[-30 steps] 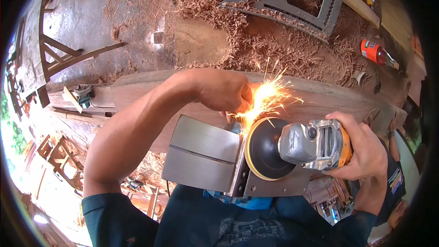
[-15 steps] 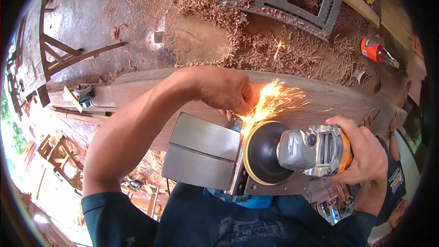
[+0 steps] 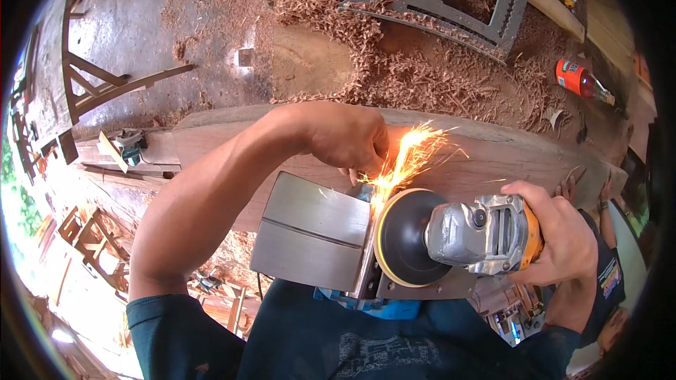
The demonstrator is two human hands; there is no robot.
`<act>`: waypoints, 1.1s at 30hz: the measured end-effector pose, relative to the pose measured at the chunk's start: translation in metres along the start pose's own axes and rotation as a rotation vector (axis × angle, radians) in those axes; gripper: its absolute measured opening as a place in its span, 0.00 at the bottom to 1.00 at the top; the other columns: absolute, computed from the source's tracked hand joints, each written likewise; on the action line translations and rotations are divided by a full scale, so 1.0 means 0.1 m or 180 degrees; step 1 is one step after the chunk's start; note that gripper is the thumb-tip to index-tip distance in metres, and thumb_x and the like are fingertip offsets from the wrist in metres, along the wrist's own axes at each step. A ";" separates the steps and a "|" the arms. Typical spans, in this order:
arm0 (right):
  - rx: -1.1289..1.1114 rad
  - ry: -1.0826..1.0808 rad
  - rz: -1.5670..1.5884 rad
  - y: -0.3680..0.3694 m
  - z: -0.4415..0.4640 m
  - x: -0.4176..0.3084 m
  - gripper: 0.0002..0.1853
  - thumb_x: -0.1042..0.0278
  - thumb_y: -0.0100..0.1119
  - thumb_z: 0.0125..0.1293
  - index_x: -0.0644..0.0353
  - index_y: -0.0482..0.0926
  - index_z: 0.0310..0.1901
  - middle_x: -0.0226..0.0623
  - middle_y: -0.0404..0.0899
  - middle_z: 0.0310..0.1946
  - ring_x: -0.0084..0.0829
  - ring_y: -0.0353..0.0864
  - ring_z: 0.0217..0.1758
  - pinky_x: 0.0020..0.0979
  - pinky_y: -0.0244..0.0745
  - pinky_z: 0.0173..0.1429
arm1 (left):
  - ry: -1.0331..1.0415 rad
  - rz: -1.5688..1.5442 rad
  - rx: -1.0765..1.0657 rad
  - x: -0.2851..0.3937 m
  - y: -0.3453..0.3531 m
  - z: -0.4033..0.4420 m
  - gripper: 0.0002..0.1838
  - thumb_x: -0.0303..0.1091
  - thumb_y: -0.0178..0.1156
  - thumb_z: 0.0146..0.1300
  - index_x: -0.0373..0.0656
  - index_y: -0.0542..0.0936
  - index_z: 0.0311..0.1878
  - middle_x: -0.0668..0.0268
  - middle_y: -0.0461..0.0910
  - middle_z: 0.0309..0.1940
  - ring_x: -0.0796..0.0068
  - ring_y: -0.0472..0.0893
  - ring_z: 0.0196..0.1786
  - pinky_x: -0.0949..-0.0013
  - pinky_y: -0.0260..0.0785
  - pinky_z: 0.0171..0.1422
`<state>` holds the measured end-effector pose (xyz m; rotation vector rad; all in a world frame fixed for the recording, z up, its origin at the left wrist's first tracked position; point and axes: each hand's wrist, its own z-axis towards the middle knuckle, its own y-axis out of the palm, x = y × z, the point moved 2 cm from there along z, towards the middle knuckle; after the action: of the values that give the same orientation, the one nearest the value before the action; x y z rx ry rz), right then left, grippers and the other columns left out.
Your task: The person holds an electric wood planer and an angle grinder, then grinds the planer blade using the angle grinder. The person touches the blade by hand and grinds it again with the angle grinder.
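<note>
My right hand point(image 3: 560, 236) is wrapped round the yellow and grey body of an angle grinder point(image 3: 472, 232). Its black disc with a yellow rim point(image 3: 412, 237) meets the edge of a metal tool with flat steel plates point(image 3: 310, 229) and a blue body point(image 3: 373, 308), close to my torso. Bright sparks point(image 3: 408, 158) fly up and right from the contact point. My left hand point(image 3: 352, 141) is closed at the far end of the metal tool, beside the sparks; what its fingers grip is hidden.
Behind the tool lies a long wooden plank point(image 3: 486, 162). Wood shavings point(image 3: 422, 77), a large metal set square point(image 3: 451, 0) and a red-labelled bottle point(image 3: 584, 82) lie beyond. A co-worker's dark shirt point(image 3: 609, 278) and hands show at the right.
Since the first frame the grinder has shifted slightly left and down along the edge. The spark spray has changed shape. My left hand has hardly moved.
</note>
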<state>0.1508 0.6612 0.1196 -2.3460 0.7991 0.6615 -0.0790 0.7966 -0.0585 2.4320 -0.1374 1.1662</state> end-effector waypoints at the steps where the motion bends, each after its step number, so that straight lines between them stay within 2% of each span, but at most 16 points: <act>1: -0.0034 0.0045 0.0116 0.00 0.00 0.00 0.51 0.58 0.82 0.32 0.58 0.71 0.64 0.41 0.83 0.44 0.46 0.83 0.40 0.36 0.75 0.48 | 0.0057 0.0063 0.0047 0.01 0.00 -0.01 0.12 0.36 0.63 0.63 0.39 0.87 0.44 0.63 0.86 0.35 0.74 0.81 0.37 0.67 0.77 0.45; 6: -0.0052 0.0085 0.0005 -0.02 0.02 -0.02 0.50 0.57 0.82 0.33 0.58 0.71 0.64 0.41 0.83 0.43 0.45 0.83 0.39 0.36 0.75 0.48 | 0.0157 0.0274 0.0120 0.02 -0.01 -0.01 0.11 0.35 0.63 0.63 0.39 0.87 0.43 0.63 0.86 0.34 0.75 0.81 0.36 0.68 0.76 0.44; 9: -0.0059 0.0035 0.0104 0.01 0.01 0.01 0.50 0.56 0.83 0.34 0.58 0.71 0.64 0.40 0.83 0.42 0.45 0.83 0.39 0.36 0.75 0.48 | -0.0120 -0.0257 0.0183 0.01 0.02 -0.01 0.11 0.35 0.64 0.63 0.38 0.87 0.43 0.65 0.86 0.32 0.75 0.82 0.37 0.68 0.75 0.44; 15: 0.0051 0.0044 0.0015 0.02 0.01 0.05 0.50 0.53 0.84 0.34 0.57 0.71 0.64 0.40 0.83 0.42 0.44 0.83 0.39 0.36 0.75 0.48 | 0.0416 -0.0223 -0.0069 -0.02 0.02 0.02 0.12 0.37 0.63 0.65 0.38 0.87 0.43 0.65 0.86 0.33 0.75 0.83 0.36 0.67 0.76 0.43; 18: -0.0016 0.0016 0.0018 0.01 0.01 0.02 0.51 0.52 0.83 0.34 0.57 0.71 0.64 0.40 0.83 0.43 0.44 0.83 0.39 0.36 0.75 0.48 | -0.0086 0.0016 -0.0021 0.08 -0.01 -0.04 0.14 0.35 0.64 0.62 0.33 0.84 0.45 0.62 0.87 0.35 0.77 0.81 0.37 0.69 0.73 0.45; 24: 0.0029 0.0045 -0.0096 -0.01 0.01 0.00 0.50 0.53 0.83 0.34 0.57 0.71 0.64 0.41 0.83 0.44 0.45 0.83 0.40 0.37 0.75 0.48 | 0.0246 0.0156 0.0211 0.00 0.02 -0.01 0.14 0.35 0.64 0.63 0.34 0.85 0.46 0.63 0.86 0.35 0.78 0.81 0.38 0.69 0.73 0.46; 27: -0.0020 -0.0001 -0.0015 -0.01 0.01 0.02 0.50 0.53 0.83 0.35 0.58 0.71 0.63 0.42 0.83 0.43 0.46 0.84 0.40 0.37 0.76 0.48 | -0.0076 -0.0175 0.0115 0.01 0.02 -0.03 0.14 0.34 0.64 0.63 0.35 0.85 0.48 0.63 0.87 0.36 0.77 0.81 0.40 0.68 0.73 0.47; 30: 0.0014 0.0037 0.0030 -0.01 0.02 0.01 0.48 0.55 0.83 0.36 0.60 0.71 0.63 0.43 0.83 0.42 0.47 0.85 0.41 0.37 0.77 0.47 | 0.0228 0.0134 0.0128 -0.05 0.02 0.03 0.13 0.35 0.63 0.63 0.38 0.86 0.46 0.63 0.87 0.36 0.73 0.81 0.36 0.67 0.73 0.45; 33: 0.0132 -0.0035 0.0120 0.03 0.04 0.05 0.47 0.57 0.83 0.37 0.60 0.71 0.62 0.43 0.83 0.41 0.47 0.85 0.40 0.37 0.77 0.47 | 0.0448 0.0093 0.0184 -0.06 0.02 0.03 0.13 0.34 0.63 0.63 0.36 0.86 0.45 0.62 0.86 0.34 0.73 0.81 0.36 0.67 0.73 0.43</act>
<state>0.1511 0.6605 0.1129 -2.2932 0.8462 0.6670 -0.0810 0.7932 -0.0638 2.3947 -0.0980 1.3671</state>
